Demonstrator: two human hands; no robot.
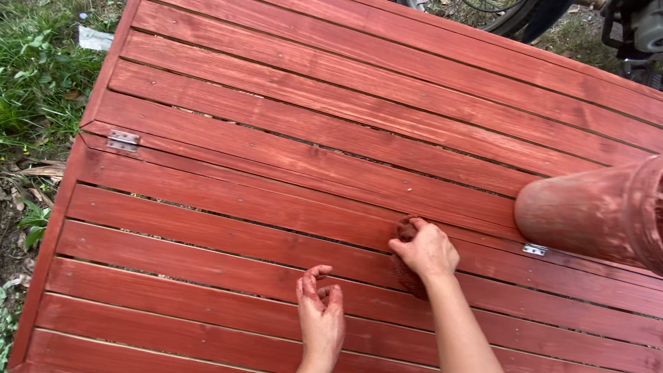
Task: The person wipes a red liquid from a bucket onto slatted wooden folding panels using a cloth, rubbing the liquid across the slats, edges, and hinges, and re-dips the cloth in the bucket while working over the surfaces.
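Right hand grips a stained rag, pressing it on the red slatted panel; left hand rests beside the rag, fingers loosely curled, holding nothing.

Left hand: bare forearm enters from the bottom edge, palm turned up, fingers curled loosely inward, reddish stain on the fingertips, holding nothing. Right hand: bare forearm angles up from lower right, palm down, fingers bent and pressed together, knuckles raised.
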